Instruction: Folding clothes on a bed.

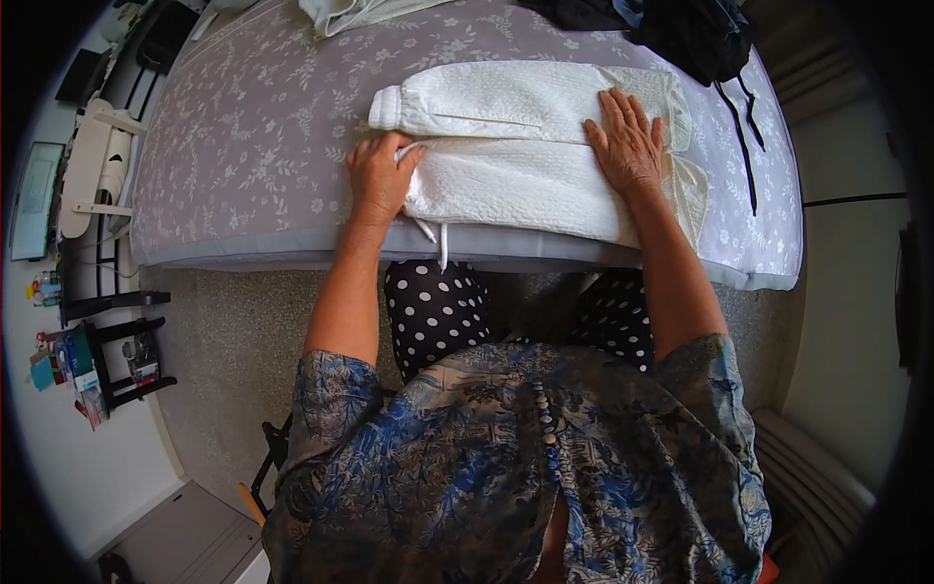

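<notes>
A white textured garment [511,179] with drawstrings lies folded lengthwise along the near edge of the bed. Its ribbed cuff [387,108] points left on the upper layer, and a straight seam or pocket slit runs beside it. My left hand [381,174] pinches the garment's left end between thumb and fingers, just below the cuff. Two white drawstring ends [444,244] hang there over the mattress edge. Flat on the right part of the garment rests my right hand [629,146], fingers spread. Beyond it the thinner fabric at the right end [686,193] looks loose and uneven.
The bed [263,146] wears a grey floral sheet. Black clothing [693,36] with dangling black cords [740,146] lies at the far right, and another pale garment [365,14] at the far edge. A dark shelf rack [117,299] with several items stands left.
</notes>
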Available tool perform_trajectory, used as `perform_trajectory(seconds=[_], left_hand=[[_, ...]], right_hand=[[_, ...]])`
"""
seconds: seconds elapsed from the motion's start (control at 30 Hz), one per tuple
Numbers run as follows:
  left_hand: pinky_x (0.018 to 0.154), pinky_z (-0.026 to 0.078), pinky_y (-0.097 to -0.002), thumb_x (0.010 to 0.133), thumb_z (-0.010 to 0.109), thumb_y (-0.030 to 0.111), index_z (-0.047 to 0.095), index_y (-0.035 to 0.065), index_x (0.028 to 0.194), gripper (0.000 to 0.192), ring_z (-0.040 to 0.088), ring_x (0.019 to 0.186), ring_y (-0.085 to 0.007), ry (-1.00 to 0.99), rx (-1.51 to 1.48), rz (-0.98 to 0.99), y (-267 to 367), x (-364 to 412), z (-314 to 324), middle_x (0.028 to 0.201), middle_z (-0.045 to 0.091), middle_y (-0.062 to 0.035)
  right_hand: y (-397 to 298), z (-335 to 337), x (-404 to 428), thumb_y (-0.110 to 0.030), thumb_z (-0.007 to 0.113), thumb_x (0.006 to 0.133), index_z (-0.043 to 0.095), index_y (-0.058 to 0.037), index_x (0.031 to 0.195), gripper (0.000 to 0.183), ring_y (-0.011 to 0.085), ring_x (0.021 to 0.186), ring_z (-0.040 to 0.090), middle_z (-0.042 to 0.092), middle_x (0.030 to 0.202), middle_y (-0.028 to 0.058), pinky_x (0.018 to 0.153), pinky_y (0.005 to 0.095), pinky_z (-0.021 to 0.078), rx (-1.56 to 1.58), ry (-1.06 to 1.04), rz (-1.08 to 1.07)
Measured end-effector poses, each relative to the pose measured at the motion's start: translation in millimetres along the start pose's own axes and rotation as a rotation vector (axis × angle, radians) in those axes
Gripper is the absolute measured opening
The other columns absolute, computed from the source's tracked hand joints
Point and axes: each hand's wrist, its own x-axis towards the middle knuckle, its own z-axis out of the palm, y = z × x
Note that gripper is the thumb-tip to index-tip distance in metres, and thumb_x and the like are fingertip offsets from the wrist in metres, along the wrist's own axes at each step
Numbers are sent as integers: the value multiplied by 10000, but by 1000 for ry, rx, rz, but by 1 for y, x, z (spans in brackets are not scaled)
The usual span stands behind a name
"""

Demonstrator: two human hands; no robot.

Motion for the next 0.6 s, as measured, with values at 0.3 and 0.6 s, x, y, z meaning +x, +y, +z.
perform_trajectory(seconds=[0.3, 0.6], left_hand=[[888, 378, -437, 850, 617, 235, 564, 17, 1031, 289, 513, 995, -325, 171, -97, -55, 17, -4, -15, 1059, 558, -164], [1096, 110, -550, 943, 433, 351, 155, 28, 1438, 653, 149, 1385, -354, 412, -157, 318, 152, 53, -51, 1482, 197, -193]], right_hand=[[6, 2, -3, -458, 403, 889, 366, -149, 1394, 594, 194, 1398, 164, 283, 1483, 37, 1135, 453, 17, 94, 21, 25], [12, -1, -5, -470, 366, 906, 344, -136, 1399, 595, 210, 1394, 174, 274, 1485, 45, 1127, 477, 42, 108, 7, 25]])
